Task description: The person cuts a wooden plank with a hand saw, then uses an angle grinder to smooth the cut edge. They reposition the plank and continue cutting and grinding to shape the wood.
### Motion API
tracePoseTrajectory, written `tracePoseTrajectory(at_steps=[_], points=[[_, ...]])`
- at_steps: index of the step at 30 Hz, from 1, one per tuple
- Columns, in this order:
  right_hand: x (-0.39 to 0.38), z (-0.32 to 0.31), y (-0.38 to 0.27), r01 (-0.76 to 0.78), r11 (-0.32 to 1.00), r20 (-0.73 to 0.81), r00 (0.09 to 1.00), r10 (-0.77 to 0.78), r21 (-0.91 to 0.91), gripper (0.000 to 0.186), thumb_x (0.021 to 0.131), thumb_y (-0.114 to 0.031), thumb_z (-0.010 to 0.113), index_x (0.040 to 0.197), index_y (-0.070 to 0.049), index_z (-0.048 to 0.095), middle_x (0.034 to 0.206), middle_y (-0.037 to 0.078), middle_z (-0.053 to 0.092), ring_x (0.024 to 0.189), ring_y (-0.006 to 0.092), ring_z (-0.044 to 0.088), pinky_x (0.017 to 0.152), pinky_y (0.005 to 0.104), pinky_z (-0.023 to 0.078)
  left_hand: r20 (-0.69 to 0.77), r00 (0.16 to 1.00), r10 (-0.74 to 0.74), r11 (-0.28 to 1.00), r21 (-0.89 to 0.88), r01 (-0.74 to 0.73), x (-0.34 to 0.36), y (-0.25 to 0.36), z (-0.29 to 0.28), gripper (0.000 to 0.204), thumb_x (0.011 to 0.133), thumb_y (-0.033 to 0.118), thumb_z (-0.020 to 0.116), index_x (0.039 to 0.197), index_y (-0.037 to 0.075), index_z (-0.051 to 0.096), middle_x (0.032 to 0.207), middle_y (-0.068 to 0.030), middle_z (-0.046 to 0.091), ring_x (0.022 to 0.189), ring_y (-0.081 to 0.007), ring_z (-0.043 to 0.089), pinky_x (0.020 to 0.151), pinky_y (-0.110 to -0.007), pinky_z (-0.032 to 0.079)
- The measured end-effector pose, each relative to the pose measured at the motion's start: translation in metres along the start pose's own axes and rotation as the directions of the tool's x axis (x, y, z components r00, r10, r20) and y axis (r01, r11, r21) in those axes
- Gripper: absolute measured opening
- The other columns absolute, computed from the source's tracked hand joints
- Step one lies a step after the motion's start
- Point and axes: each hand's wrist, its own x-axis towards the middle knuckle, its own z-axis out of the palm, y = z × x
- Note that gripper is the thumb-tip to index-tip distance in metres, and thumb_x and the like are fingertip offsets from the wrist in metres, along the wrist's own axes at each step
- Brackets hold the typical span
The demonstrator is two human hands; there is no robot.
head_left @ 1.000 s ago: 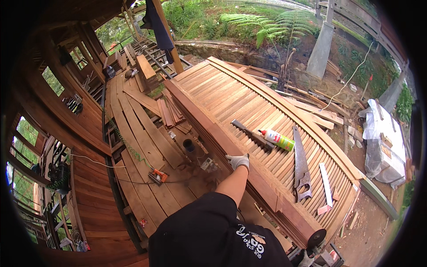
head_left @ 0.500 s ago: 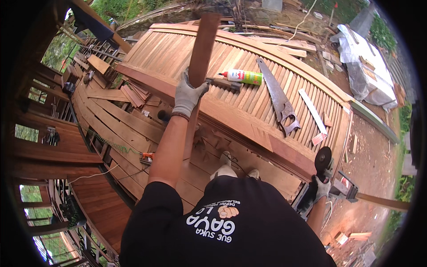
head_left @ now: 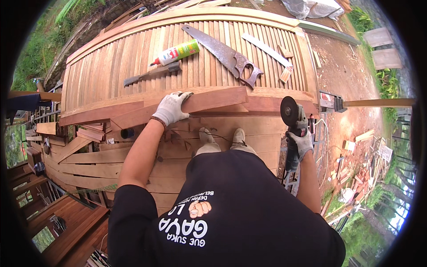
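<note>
My left hand [head_left: 172,108], in a pale work glove, is closed around a reddish-brown wooden board [head_left: 213,99]. The board runs roughly crosswise along the near edge of a slatted wooden panel [head_left: 133,60], tilted a little up toward its right end. On the right, my gloved right hand [head_left: 304,143] grips an angle grinder [head_left: 292,153] by its body. Its dark round disc [head_left: 290,111] faces up near the panel's right front corner. Whether the disc spins I cannot tell.
On the slats lie a handsaw [head_left: 222,53], a try square [head_left: 269,50], a glue bottle [head_left: 178,52] with a red cap, and a long narrow tool [head_left: 151,73]. Planks [head_left: 102,170] form the floor under my feet. Wood offcuts [head_left: 362,180] are scattered on the ground at right.
My left hand has swung the board from nearly upright to crosswise along the panel's front edge. My right hand has raised the grinder into fuller view. The head view has turned rightward.
</note>
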Motion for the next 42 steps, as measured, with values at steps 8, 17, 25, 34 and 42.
tracePoseTrajectory(at_steps=[8, 17, 25, 34, 42], points=[[-0.028, 0.033, -0.008, -0.014, 0.998, 0.006, 1.000, 0.014, -0.056, 0.045, 0.075, -0.012, 0.091, 0.110, -0.002, 0.064, 0.091, 0.007, 0.072, 0.071, 0.0145, 0.069, 0.064, 0.0300, 0.057, 0.013, 1.000, 0.014, 1.000, 0.004, -0.014, 0.008, -0.005, 0.006, 0.088, 0.075, 0.039, 0.083, 0.151, 0.017, 0.046, 0.141, -0.0193, 0.057, 0.130, -0.0350, 0.056, 0.111, -0.044, 0.045], [-0.030, 0.052, -0.029, 0.014, 0.995, -0.037, 0.999, -0.018, -0.096, 0.043, 0.075, -0.011, 0.091, 0.107, -0.003, 0.063, 0.087, 0.007, 0.071, 0.069, 0.0144, 0.070, 0.062, 0.0302, 0.057, 0.159, 0.959, -0.235, 0.947, -0.186, 0.263, -0.036, 0.037, 0.027, 0.094, 0.076, 0.046, 0.083, 0.152, 0.008, 0.040, 0.138, -0.0206, 0.060, 0.126, -0.0356, 0.061, 0.105, -0.044, 0.050], [-0.001, 0.048, -0.021, 0.040, 0.997, 0.057, 0.998, -0.036, -0.068, 0.042, 0.076, -0.009, 0.090, 0.107, -0.002, 0.063, 0.087, 0.007, 0.072, 0.068, 0.0145, 0.069, 0.061, 0.0303, 0.057, 0.039, 0.978, -0.204, 0.962, -0.175, 0.208, -0.046, 0.031, 0.010, 0.087, 0.075, 0.038, 0.084, 0.150, 0.013, 0.046, 0.144, -0.0195, 0.056, 0.129, -0.0358, 0.059, 0.109, -0.044, 0.048], [0.007, 0.044, -0.020, 0.041, 0.998, 0.107, 0.994, -0.036, -0.046, 0.045, 0.076, -0.008, 0.091, 0.109, 0.000, 0.062, 0.092, 0.009, 0.072, 0.071, 0.0157, 0.070, 0.062, 0.0304, 0.059, 0.098, 0.994, 0.051, 0.990, 0.126, -0.063, 0.003, -0.021, -0.018, 0.078, 0.075, 0.026, 0.080, 0.147, 0.017, 0.052, 0.138, -0.0145, 0.058, 0.131, -0.0321, 0.054, 0.112, -0.046, 0.042], [0.001, 0.032, -0.005, -0.056, 0.998, 0.063, 0.996, 0.058, -0.023, 0.050, 0.075, -0.009, 0.092, 0.114, -0.001, 0.060, 0.093, 0.009, 0.071, 0.071, 0.0161, 0.070, 0.064, 0.0304, 0.060, 0.021, 0.996, -0.084, 0.992, -0.089, 0.086, -0.012, -0.013, -0.010, 0.080, 0.074, 0.035, 0.083, 0.143, 0.013, 0.050, 0.130, -0.0198, 0.063, 0.120, -0.0374, 0.062, 0.105, -0.045, 0.049]])
